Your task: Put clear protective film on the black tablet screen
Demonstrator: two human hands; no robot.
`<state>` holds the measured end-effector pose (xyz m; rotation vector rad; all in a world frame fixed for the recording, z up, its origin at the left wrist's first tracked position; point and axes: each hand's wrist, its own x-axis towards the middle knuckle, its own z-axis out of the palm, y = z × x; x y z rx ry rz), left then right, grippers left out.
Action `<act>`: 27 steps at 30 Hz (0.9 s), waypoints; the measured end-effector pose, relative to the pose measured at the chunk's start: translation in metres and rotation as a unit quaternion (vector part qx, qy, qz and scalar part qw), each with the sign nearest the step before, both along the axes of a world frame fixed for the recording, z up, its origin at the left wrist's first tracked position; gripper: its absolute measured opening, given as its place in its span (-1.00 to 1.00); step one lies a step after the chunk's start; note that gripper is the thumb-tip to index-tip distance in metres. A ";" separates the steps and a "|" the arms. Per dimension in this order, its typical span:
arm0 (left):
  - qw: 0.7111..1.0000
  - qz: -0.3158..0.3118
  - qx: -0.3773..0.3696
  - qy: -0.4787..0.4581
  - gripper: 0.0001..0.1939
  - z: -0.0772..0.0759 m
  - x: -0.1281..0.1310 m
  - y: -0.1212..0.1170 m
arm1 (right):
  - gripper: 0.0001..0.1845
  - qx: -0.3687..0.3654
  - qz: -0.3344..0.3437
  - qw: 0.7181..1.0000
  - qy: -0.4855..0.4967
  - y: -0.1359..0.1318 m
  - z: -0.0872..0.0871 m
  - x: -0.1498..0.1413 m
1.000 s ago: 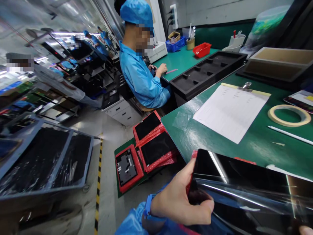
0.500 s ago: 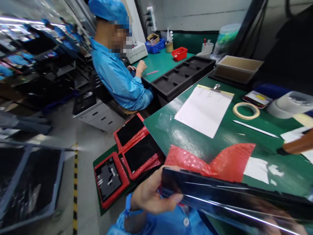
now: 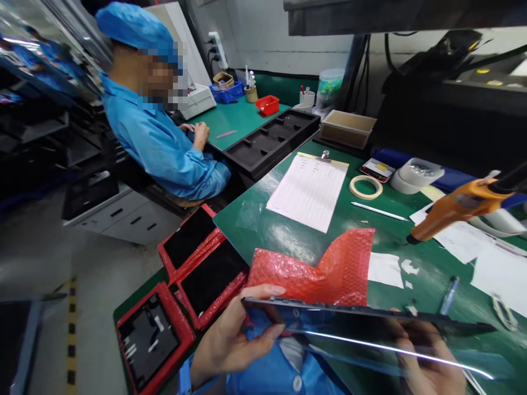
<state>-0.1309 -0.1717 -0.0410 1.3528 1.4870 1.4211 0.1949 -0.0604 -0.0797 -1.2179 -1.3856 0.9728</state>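
Note:
A thin glossy black screen panel [image 3: 349,323] is held nearly edge-on in front of my chest. My left hand [image 3: 234,337] pinches its left end, thumb below and fingers along the upper edge. Toward the other end, my right hand [image 3: 432,356] grips the panel, partly covered by a clear film that hangs along it and shows a bright streak of light. Just beyond the panel, a red bubble-wrap bag [image 3: 313,274] lies creased on the green bench [image 3: 280,241].
Left of the bench, black panels on red bubble wrap [image 3: 154,340] lie in stacks. A clipboard [image 3: 310,189], a tape roll [image 3: 365,187] and a white pen [image 3: 379,211] lie ahead. An orange electric screwdriver [image 3: 457,211] hangs at right. A co-worker [image 3: 160,126] sits at the far left.
My view has swung right, so the bench items and co-worker sit further left and the whole screwdriver shows. Both hands still hold the panel, and my right hand is now more visible.

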 end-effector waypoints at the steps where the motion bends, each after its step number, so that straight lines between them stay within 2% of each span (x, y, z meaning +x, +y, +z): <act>1: 0.999 0.034 -0.017 -0.005 -0.61 0.002 0.004 -0.001 | -0.35 0.010 0.014 1.000 0.005 0.000 0.006 -0.007; 4: 0.992 0.108 -0.059 -0.013 -0.59 0.008 0.012 -0.004 | -0.29 0.028 0.019 0.999 -0.002 0.002 0.025 -0.027; 8: 0.989 0.107 -0.088 -0.048 -0.48 0.010 0.011 -0.002 | -0.18 0.046 0.015 0.999 -0.012 0.007 0.043 -0.040; 12: 0.983 0.114 -0.126 -0.068 -0.44 0.008 0.006 -0.002 | -0.17 0.041 0.034 0.999 -0.001 0.010 0.050 -0.043; 15: 0.974 0.108 -0.168 -0.107 -0.31 0.000 -0.001 0.004 | -0.23 0.024 0.059 0.998 0.017 0.012 0.047 -0.044; 18: 0.966 0.070 -0.195 -0.153 -0.05 -0.014 -0.016 0.022 | -0.31 -0.008 0.084 0.996 0.031 0.014 0.040 -0.044; 21: 0.966 0.042 -0.204 -0.152 0.24 -0.027 -0.034 0.045 | -0.30 -0.019 0.055 0.998 0.015 0.017 0.032 -0.042; 23: 0.972 0.019 -0.193 -0.132 0.20 -0.031 -0.043 0.056 | -0.22 -0.029 0.007 1.000 -0.003 0.017 0.025 -0.038; 27: 0.982 0.033 -0.158 -0.099 0.07 -0.034 -0.046 0.065 | -0.12 -0.087 -0.045 0.995 -0.010 0.019 0.010 -0.024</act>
